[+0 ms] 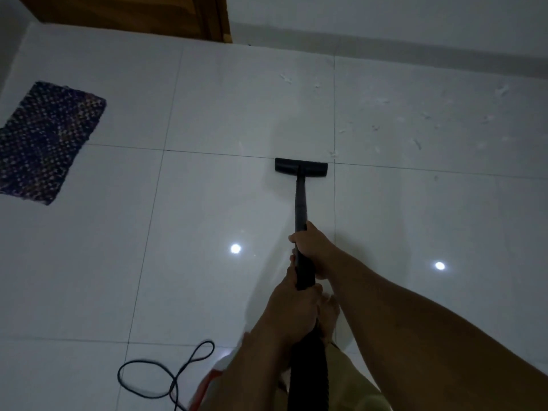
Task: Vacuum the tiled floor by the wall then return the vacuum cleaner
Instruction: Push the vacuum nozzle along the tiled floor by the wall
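Plainly, both sets of fingers are curled round the black vacuum wand [300, 203] — the right hand [311, 247] grips it higher up the tube, fingers [294, 239] wrapped over the top, and the left hand [292, 307] grips the thicker handle end just below, nearer the person's body. From the left hand the ribbed black hose [307, 372] runs down toward the bottom edge. The wand slants forward to the flat floor head [301, 167], which rests on the glossy white tiled floor [207, 218], at a grout line. Beyond and to the right of the head, small pale scraps of debris [415, 126] lie scattered — near the white wall [415, 25]. A black power cord [172, 372] loops on the tiles at lower left. Farther left lies a dark woven mat [44, 140], well apart from the head. A wooden door [133, 13] stands at the top.
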